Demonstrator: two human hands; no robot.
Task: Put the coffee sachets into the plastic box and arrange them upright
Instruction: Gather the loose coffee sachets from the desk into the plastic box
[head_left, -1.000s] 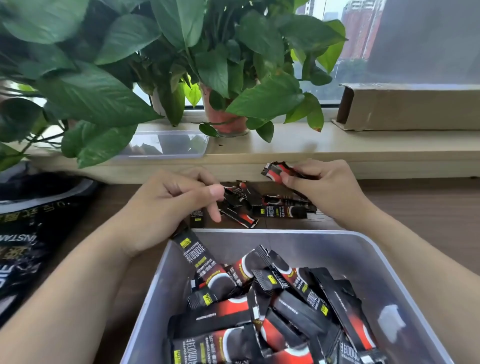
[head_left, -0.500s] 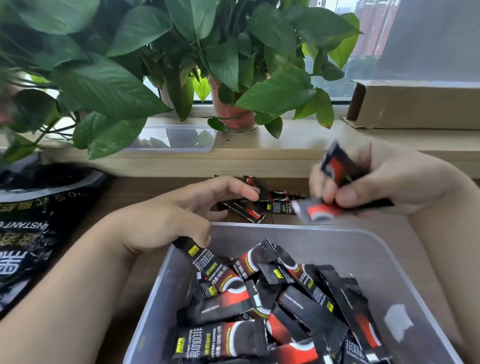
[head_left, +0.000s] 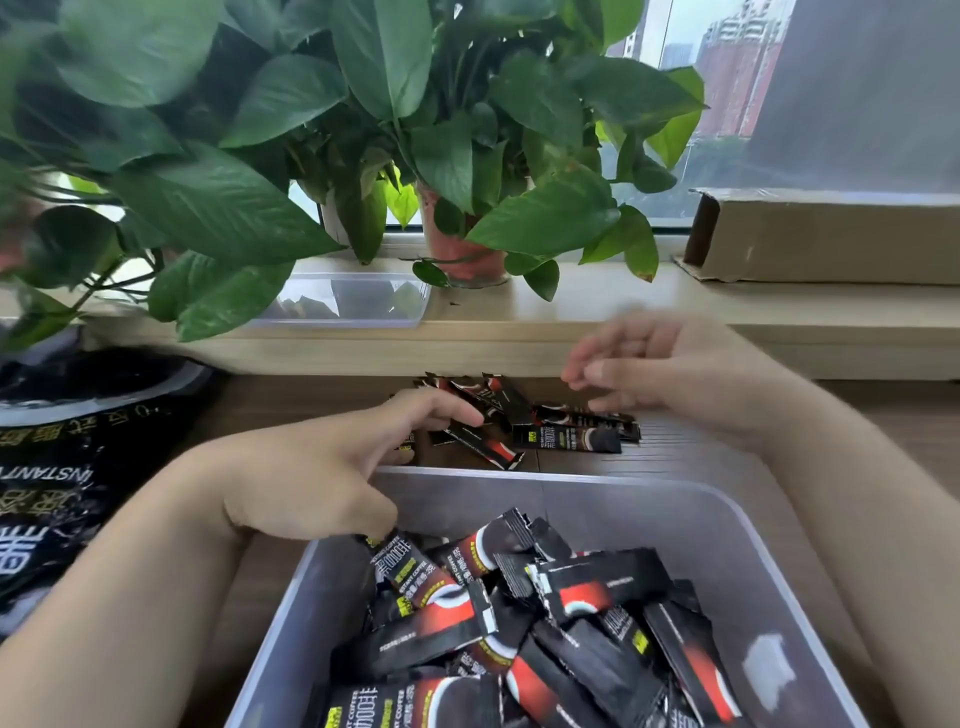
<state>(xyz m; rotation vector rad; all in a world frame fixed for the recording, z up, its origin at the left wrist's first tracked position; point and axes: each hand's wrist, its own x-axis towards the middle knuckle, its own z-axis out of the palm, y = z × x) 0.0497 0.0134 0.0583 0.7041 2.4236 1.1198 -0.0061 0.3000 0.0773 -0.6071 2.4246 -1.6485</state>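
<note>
Gone from the right hand (head_left: 660, 374) are the sachets it carried half a second ago. It now hangs empty and blurred above the desk (head_left: 727, 452), its fingers (head_left: 597, 371) loosely curled and a little apart, pinching nothing. One sachet lies newly on top of the heap of sachets (head_left: 519, 623) in the plastic box (head_left: 623, 499), flat and crosswise like the rest, none upright. The left hand (head_left: 322, 467) has stretched forward past the box's far rim, fingers (head_left: 447, 410) extended and slightly spread, one tip touching the loose sachets (head_left: 566, 436) on the desk. That small pile lies just beyond the box's far wall, between the two hands — straight ahead of the left fingers, below the right ones. Most of its sachets lie with their long axis left to right or slanted, so the left hand, already in contact, looks the nearer for the next pick
</note>
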